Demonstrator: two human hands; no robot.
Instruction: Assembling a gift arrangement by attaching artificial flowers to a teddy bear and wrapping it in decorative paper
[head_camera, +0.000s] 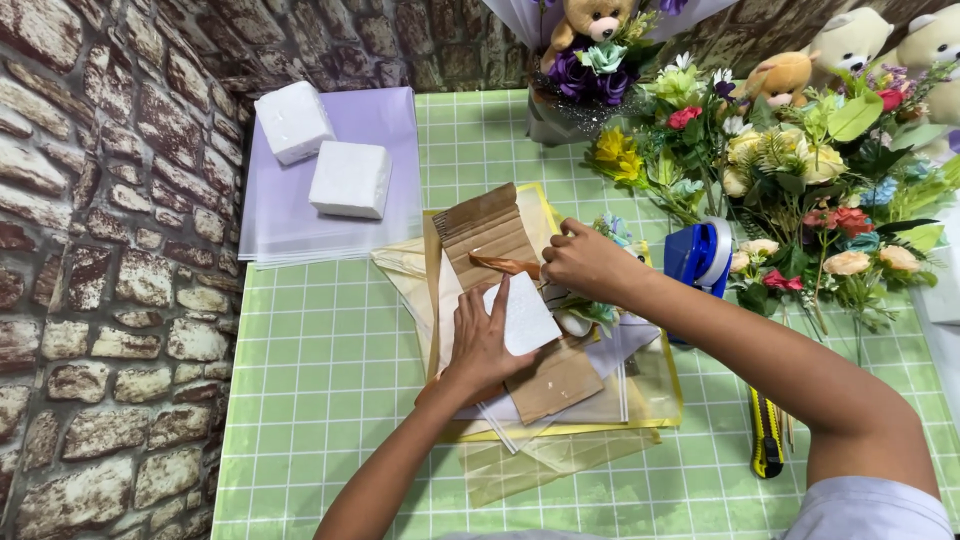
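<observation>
white foam block (524, 313) pinned under flat left hand (480, 335); right hand (585, 262) pinching.

Feed bright, even, daylight-white; I see no hard glare. Light seems overhead and diffuse: shadows soft, short. Faint shadow under left hand (487, 340) on white foam piece (524, 314), darker one beneath right hand (585, 262). Mild sheen on clear plastic sheets (300, 215) at table's (330, 400) far left corner. Centre sharp; grid lines crisp. Brick wall (110, 250) at left bows slightly, wide-lens stretch. Flowers (800, 170) at far right edge well lit, plush bears (850, 45) a bit soft.
</observation>
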